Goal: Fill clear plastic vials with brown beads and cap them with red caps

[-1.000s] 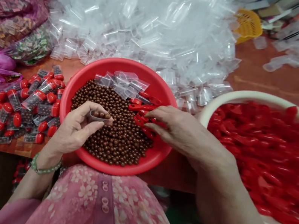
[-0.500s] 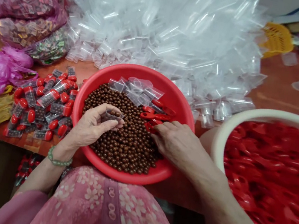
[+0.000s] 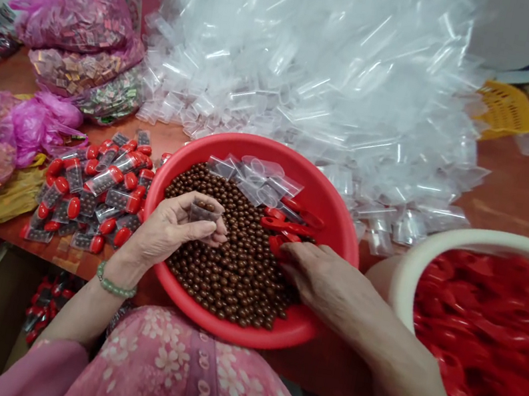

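Observation:
My left hand [image 3: 168, 226] is closed around a small clear plastic tube [image 3: 205, 210] with brown balls in it. It is above the left side of a red basin [image 3: 241, 337] full of glossy brown balls [image 3: 235, 281]. At the basin's right side my right hand [image 3: 316, 271] reaches in, its fingertips closed on a red plastic cap [image 3: 277, 244]. More red caps [image 3: 285, 226] lie just beyond those fingers. Several unfilled clear tubes [image 3: 262, 181] rest on the balls at the back of the basin.
Filled tubes with red caps [image 3: 105, 181] are heaped left of the basin. Behind it rises a large pile of clear tubes [image 3: 317, 65]. A white tub of red caps [image 3: 480, 329] stands at the right. Pink bags [image 3: 80, 25] sit back left, a yellow basket [image 3: 507, 110] back right.
The view has shifted, so the whole scene sits farther right and lower. My left hand still holds the tube, turned slightly. My right hand stays at the red caps.

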{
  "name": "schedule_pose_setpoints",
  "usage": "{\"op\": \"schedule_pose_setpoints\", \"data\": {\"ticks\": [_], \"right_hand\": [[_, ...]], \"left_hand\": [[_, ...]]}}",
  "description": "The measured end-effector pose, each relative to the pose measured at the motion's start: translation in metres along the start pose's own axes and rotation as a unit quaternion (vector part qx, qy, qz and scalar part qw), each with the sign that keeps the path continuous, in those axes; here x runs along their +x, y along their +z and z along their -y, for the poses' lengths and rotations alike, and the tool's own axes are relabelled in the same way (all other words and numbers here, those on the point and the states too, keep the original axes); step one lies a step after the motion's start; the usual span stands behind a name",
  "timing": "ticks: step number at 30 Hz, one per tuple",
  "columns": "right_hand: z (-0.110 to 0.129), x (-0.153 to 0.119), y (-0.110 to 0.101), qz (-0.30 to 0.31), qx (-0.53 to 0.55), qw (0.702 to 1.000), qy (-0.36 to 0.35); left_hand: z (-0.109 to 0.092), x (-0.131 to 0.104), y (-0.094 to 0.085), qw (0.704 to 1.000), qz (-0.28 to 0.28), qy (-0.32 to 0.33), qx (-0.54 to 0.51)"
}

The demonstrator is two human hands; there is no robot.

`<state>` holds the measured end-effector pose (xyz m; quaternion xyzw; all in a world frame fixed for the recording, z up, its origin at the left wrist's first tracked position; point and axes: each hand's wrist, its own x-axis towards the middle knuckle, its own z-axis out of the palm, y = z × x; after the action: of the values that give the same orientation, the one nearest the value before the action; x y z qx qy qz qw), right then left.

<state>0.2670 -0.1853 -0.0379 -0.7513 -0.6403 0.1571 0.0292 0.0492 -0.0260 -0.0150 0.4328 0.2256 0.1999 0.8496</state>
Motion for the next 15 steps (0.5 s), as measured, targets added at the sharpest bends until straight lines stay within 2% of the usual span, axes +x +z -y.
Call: {"op": "schedule_pose_setpoints", "data": {"ticks": [3, 9, 15], "right_hand": [[-0.003, 0.001, -0.002, 0.007, 0.035, 0.999, -0.016], [-0.008, -0.001, 0.001, -0.005, 0.003, 1.0, -0.021], [-0.014, -0.006, 0.004, -0.017, 0.075, 0.996, -0.046]], "left_hand": [[0.0, -0.002, -0.001, 1.0, 0.009, 0.01, -0.006], [0.002, -0.001, -0.002, 1.0, 0.005, 0.006, -0.013], [0.001, 0.0, -0.004, 0.998, 0.05, -0.011, -0.036]]}}
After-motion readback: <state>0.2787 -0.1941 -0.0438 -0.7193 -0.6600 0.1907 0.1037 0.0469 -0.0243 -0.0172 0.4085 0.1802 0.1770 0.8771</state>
